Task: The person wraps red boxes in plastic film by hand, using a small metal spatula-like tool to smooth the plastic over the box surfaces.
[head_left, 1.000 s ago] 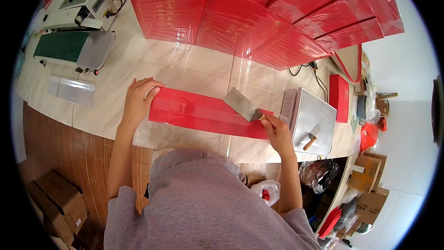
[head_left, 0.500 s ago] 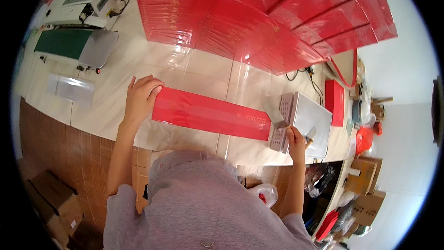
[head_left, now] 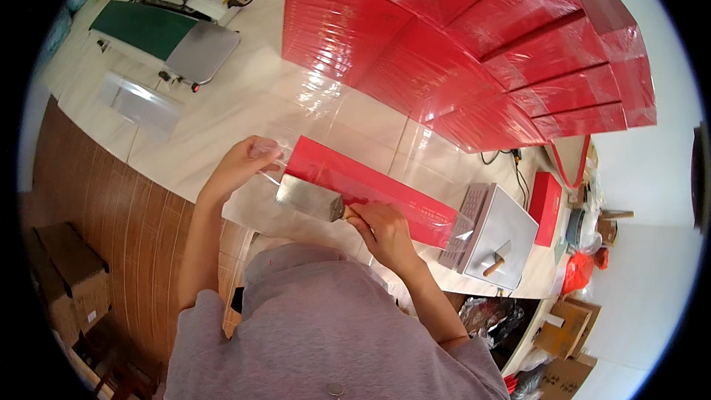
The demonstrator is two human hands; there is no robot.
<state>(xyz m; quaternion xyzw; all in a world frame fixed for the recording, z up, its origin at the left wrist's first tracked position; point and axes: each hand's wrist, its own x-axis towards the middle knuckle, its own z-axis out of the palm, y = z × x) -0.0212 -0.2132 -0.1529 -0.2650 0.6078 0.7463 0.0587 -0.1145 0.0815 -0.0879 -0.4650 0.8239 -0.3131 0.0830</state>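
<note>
A long, flat red box (head_left: 370, 189) lies slantwise on the table in front of me, with clear plastic film (head_left: 463, 230) extending past its right end. My left hand (head_left: 248, 167) is at the box's left end, fingers pinched on the loose film there. In my right hand (head_left: 385, 231) is a broad metal-bladed scraper (head_left: 307, 198), gripped by its short wooden handle. Its blade lies along the near left edge of the box, close to my left hand. Whether the blade presses on the film I cannot tell.
Film-wrapped red boxes (head_left: 444, 52) are stacked at the back. A flat-topped metal device (head_left: 503, 233) at right carries a small scraper (head_left: 498, 259); a red box (head_left: 544, 207) stands beyond it. At far left are a machine with a green belt (head_left: 144, 30) and clear sheets (head_left: 141, 104).
My right hand has brought the scraper left from the metal device to the box's left end. My left hand now pinches film instead of resting on the box's corner. The view has shifted.
</note>
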